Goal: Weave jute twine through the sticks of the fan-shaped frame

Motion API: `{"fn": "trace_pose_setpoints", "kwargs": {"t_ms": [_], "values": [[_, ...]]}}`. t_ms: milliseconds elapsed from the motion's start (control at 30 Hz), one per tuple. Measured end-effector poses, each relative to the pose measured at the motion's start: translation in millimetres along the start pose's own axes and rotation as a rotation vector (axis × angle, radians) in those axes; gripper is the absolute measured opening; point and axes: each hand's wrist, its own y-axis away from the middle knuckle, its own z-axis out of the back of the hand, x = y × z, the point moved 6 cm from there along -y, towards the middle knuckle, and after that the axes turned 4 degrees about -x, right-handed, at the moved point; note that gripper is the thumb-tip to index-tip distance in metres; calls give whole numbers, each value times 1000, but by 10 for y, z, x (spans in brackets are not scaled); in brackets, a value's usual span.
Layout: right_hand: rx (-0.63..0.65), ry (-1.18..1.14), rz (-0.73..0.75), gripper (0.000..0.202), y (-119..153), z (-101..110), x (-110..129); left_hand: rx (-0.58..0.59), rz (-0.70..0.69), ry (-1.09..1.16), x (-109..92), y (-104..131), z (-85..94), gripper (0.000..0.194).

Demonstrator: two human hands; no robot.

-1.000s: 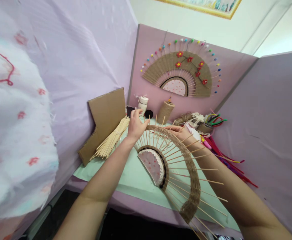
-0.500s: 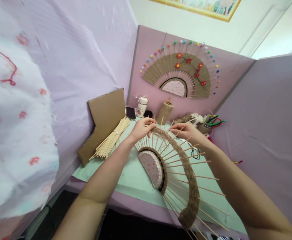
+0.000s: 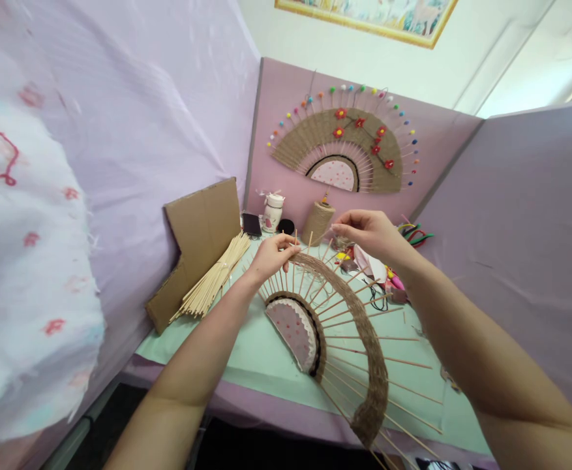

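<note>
A half-round fan frame of thin sticks with a woven twine band (image 3: pixel 371 339) stands tilted over the table. Its half-round base (image 3: pixel 293 333) is covered in pink dotted cloth with white scalloped trim. My left hand (image 3: pixel 276 254) is closed on the upper end of the band, thumb and fingers pinching it among the sticks. Above and to the right, my right hand (image 3: pixel 366 230) is raised off the frame, thumb and forefinger pinched on what looks like a thin strand of twine. The strand is faint, and its path to the band is hard to follow.
A bundle of sticks (image 3: pixel 212 281) leans by a cut cardboard piece (image 3: pixel 202 225) on the left. Behind stand a white bottle (image 3: pixel 272 214) and a twine spool (image 3: pixel 318 220). A finished fan (image 3: pixel 334 143) hangs on the pink panel. Coloured craft bits (image 3: pixel 396 284) lie to the right.
My right hand has moved up and away from the sticks, still pinched. My left hand stays on the band's upper end. The view has shifted slightly.
</note>
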Motion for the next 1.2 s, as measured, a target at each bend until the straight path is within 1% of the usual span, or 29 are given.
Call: {"fn": "trace_pose_setpoints", "kwargs": {"t_ms": [67,133,200,300,400,500,600,700,767,867,900,967,1033,1067,1100,1133,1200], "values": [[36,-2,25,40,58,-20,41,0,7,3,0,-1,3,10],[54,-9,8,41,134,-7,16,-2,17,5,1,-2,4,10],[43,-20,-31,41,205,33,-68,-4,25,1,1,0,4,10],[43,-68,-118,41,295,55,-276,-11,16,-4,5,-2,5,10],[116,-146,-199,40,401,-42,-484,-17,2,-3,28,-15,7,11],[191,-227,-270,41,537,-197,-591,-15,11,2,63,-30,2,12],[206,-339,-337,42,656,-324,-589,-31,12,33,84,-48,8,13],[163,-418,-335,44,704,-394,-530,-112,-17,63,104,-78,70,15],[143,-451,-328,47,712,-451,-506,-171,-25,47,134,-98,124,15],[141,-513,-354,50,730,-574,-515,-208,-16,-25,168,-105,166,13],[132,-542,-362,50,739,-609,-519,-224,-29,-54,156,-95,173,12],[106,-591,-360,49,759,-657,-510,-323,-121,-130,63,-40,208,18],[88,-605,-346,48,787,-677,-479,-442,-284,-212,-105,65,221,26],[88,-602,-339,47,803,-683,-456,-457,-365,-239,-192,120,196,27],[93,-598,-333,47,818,-688,-433,-428,-426,-254,-265,165,150,27],[97,-595,-329,47,832,-691,-411,-359,-460,-253,-321,196,87,28],[107,-595,-317,47,849,-695,-378,-169,-452,-235,-376,225,-45,31]]}}
